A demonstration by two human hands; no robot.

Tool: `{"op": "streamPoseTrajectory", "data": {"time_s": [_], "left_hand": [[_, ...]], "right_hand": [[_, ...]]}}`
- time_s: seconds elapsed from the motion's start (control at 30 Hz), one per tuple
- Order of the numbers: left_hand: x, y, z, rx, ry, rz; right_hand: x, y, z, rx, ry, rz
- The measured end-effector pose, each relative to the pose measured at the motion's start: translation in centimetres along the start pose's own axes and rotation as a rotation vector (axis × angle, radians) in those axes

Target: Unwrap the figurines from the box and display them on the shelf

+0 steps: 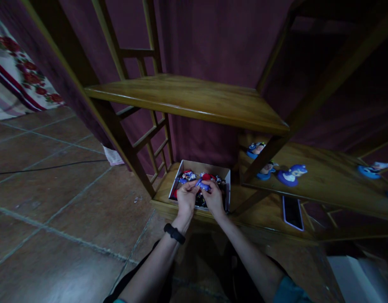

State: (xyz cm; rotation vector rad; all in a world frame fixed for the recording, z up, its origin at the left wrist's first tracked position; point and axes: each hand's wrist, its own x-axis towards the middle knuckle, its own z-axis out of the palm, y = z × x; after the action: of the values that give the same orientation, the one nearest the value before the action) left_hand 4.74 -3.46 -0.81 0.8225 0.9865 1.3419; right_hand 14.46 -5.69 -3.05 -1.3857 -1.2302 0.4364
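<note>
Between my two hands is a small purple figurine [202,184], held above an open white box [228,198]. My left hand [186,195], with a black band on its wrist, pinches the figurine from the left. From the other side the fingers of my right hand [214,197] close on it. Inside the box lie several small figurines [188,175] in red, blue, white and black; my hands hide part of them. The box rests on the lowest board of a wooden shelf unit [167,185].
A wooden shelf board [187,99] overhangs the box. On the right-hand shelf stand several figurines, among them a purple and white one [291,175]. A phone [293,212] lies below them. A black cable [51,167] crosses the tiled floor at left.
</note>
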Motion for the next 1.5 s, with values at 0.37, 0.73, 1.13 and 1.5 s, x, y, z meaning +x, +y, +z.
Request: {"op": "streamPoseTrajectory", "data": {"time_s": [0.37,0.73,1.13,1.5], "left_hand": [[0.2,0.6,0.1,0.004,-0.069,0.014],[0.2,0.8,-0.2,0.259,-0.116,0.116],[0.6,0.7,-1.1,0.301,-0.122,0.122],[1.1,0.0,-1.5,0.221,-0.156,0.029]], "right_hand": [[1.0,0.0,-0.3,0.278,-0.058,0.230],[0.6,-0.2,-0.3,0.619,-0.075,0.497],[0.5,0.3,-0.2,0.500,-0.135,0.433],[0.7,0.0,-0.6,0.020,-0.191,0.040]]}}
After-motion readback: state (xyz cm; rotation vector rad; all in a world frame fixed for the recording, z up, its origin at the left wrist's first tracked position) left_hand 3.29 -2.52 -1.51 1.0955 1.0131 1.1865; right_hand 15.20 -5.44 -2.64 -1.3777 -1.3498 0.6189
